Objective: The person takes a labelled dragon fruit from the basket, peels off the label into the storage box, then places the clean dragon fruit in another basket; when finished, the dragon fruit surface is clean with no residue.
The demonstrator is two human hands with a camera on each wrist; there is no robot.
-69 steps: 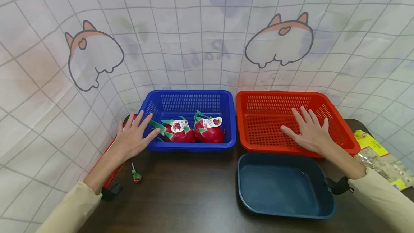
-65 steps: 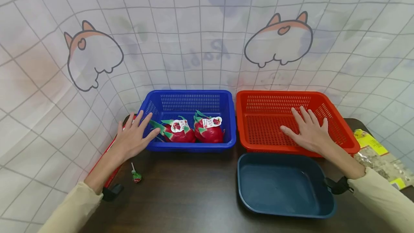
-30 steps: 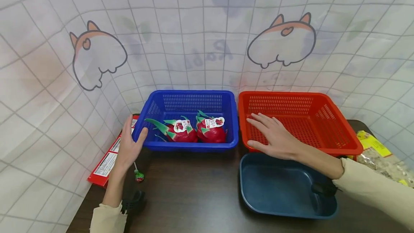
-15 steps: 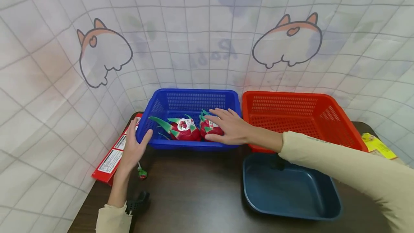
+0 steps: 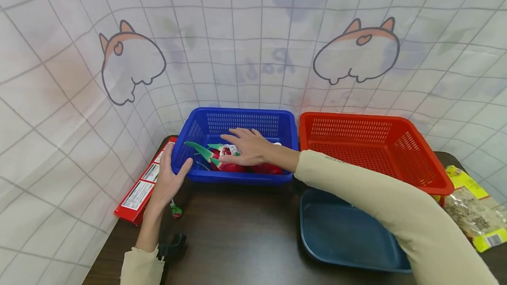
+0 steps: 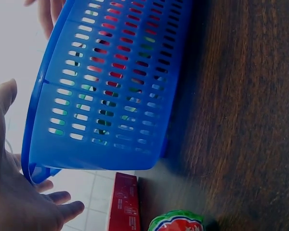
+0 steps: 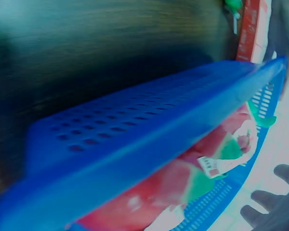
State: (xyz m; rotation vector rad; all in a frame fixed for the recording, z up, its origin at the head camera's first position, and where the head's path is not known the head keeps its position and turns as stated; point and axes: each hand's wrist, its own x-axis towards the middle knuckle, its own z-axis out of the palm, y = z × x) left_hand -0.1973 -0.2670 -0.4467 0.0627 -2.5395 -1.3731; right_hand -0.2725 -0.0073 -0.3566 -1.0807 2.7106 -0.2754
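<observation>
Two red dragon fruits with green scales and white labels lie in a blue basket (image 5: 237, 178). My right hand (image 5: 247, 146) hovers over the left dragon fruit (image 5: 231, 167), fingers spread, its arm crossing from the right. It partly covers both fruits; the right dragon fruit (image 7: 135, 202) shows better in the right wrist view. My left hand (image 5: 168, 184) is at the basket's left front corner, thumb and fingers on either side of the rim (image 6: 36, 101). I cannot tell whether it touches the rim.
A red basket (image 5: 429, 179) stands right of the blue one, with a dark blue tray (image 5: 336, 232) before it. A red box (image 5: 136, 197) and a lollipop (image 5: 176, 210) lie at left. A yellow-labelled bag (image 5: 473, 206) lies at far right.
My right hand has moved left from the red basket to over the dragon fruits in the blue basket. My left hand has turned more upright and come to the blue basket's left corner.
</observation>
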